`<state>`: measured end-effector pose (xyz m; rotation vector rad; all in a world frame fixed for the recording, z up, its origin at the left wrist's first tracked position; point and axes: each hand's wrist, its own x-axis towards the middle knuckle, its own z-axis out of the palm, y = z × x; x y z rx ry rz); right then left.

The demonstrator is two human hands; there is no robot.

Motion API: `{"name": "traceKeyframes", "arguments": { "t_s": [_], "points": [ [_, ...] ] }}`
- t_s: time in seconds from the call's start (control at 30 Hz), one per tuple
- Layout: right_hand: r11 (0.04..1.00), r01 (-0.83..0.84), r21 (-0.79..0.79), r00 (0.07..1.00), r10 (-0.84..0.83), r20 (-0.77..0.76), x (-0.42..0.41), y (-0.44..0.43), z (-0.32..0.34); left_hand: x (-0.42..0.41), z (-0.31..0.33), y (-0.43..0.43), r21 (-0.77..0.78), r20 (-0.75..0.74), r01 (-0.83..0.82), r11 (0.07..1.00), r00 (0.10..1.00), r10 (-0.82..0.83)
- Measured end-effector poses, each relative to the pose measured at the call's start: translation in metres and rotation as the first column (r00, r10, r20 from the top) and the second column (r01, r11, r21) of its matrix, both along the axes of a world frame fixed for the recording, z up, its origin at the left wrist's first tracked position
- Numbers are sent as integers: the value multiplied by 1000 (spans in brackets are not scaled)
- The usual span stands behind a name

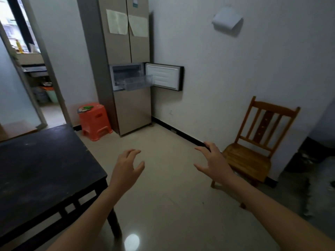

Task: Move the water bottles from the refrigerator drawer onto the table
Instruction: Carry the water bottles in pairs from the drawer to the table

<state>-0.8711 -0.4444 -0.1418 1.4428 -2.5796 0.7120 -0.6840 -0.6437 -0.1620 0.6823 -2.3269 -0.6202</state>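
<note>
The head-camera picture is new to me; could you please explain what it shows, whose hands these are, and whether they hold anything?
No machine here: a person wears one wide-angle camera on the head, so the two bare arms reaching in from below are their own. The left hand and right hand hover above the floor, fingers loosely spread, holding nothing. A dark table stands at the left. Ahead, a tall refrigerator has a small door swung open and a clear drawer pulled out; its contents are too small to tell. An orange stool stands beside it, a wooden chair by the right wall.
</note>
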Motion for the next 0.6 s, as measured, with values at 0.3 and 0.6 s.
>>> {"name": "traceKeyframes", "arguments": {
  "t_s": [0.3,0.6],
  "points": [
    [998,7,55,1000,-5,-28,-89,-45,19,-101,13,-49,16,-85,-19,1000,996,20],
    [995,38,90,999,-36,-27,-185,-100,32,-200,12,-112,76,-55,-6,997,998,10]
  ]
}}
